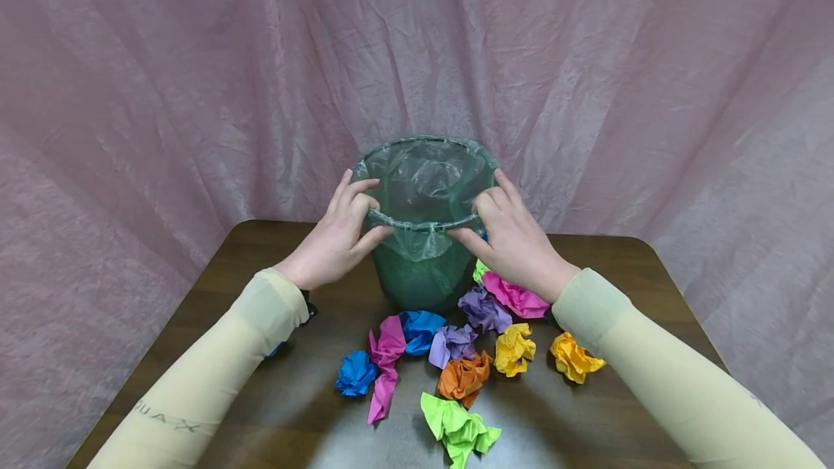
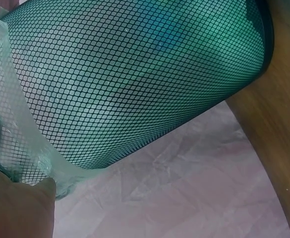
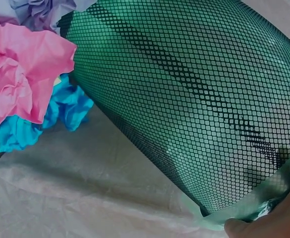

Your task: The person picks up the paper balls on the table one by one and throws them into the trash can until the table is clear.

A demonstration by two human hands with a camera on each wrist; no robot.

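Note:
A dark mesh waste bin (image 1: pixel 423 282) stands upright near the back of the table, lined with a thin green see-through bin liner (image 1: pixel 420 243). The liner's edge is folded outward over the rim. At the rim's left side my left hand (image 1: pixel 334 239) pinches the liner, thumb outside and curled fingers inside. Opposite it, my right hand (image 1: pixel 515 237) grips the rim and liner the same way. In the left wrist view the liner's cuff (image 2: pixel 33 134) drapes over the mesh beside the thumb; the right wrist view shows the cuff (image 3: pixel 283 176) too.
Several crumpled papers lie in front of the bin, among them blue (image 1: pixel 356 373), pink (image 1: pixel 387 364), orange (image 1: pixel 464 378), yellow (image 1: pixel 515 349) and lime green (image 1: pixel 458 427). A magenta one (image 1: pixel 516 297) sits under the right wrist. Behind the wooden table (image 1: pixel 260 404) hangs a pink curtain (image 1: pixel 417 42).

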